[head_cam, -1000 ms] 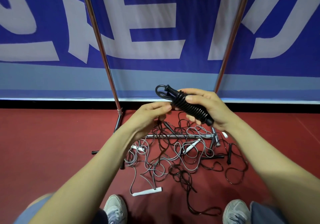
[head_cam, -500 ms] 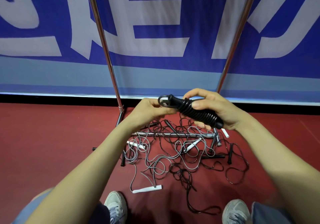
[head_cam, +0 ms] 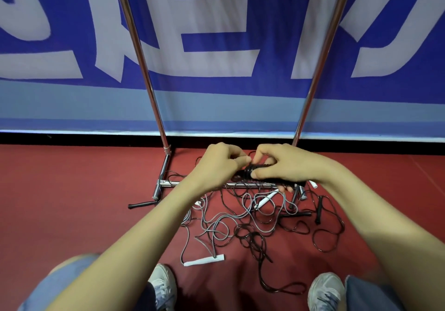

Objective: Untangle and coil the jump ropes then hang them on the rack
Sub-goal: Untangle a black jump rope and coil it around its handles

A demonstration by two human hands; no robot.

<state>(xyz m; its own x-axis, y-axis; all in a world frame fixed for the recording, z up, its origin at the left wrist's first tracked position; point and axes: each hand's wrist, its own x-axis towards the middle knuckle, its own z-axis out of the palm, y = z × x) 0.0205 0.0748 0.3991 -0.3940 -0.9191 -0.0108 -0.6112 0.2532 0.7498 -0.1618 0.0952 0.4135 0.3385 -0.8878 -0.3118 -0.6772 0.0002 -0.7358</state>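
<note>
Right hand (head_cam: 286, 166): fingers wrapped round ribbed black rope bundle (head_cam: 246, 173).
Left hand (head_cam: 218, 163): fingers curled, pinching its end.
Below fingers: thin grey, black cords (head_cam: 252, 216) tangled; chrome rack bar (head_cam: 173, 183).

The only camera rides on my head and looks forward and down through a wide lens. My left hand (head_cam: 218, 163) and right hand (head_cam: 286, 163) sit near, mid-picture; my forearms (head_cam: 134, 238) run in from the bottom corners. My shoes (head_cam: 325, 289) touch the bottom edge, and the floor (head_cam: 72, 190), rack (head_cam: 144, 74) and banner (head_cam: 216, 45) lie ahead.
</note>
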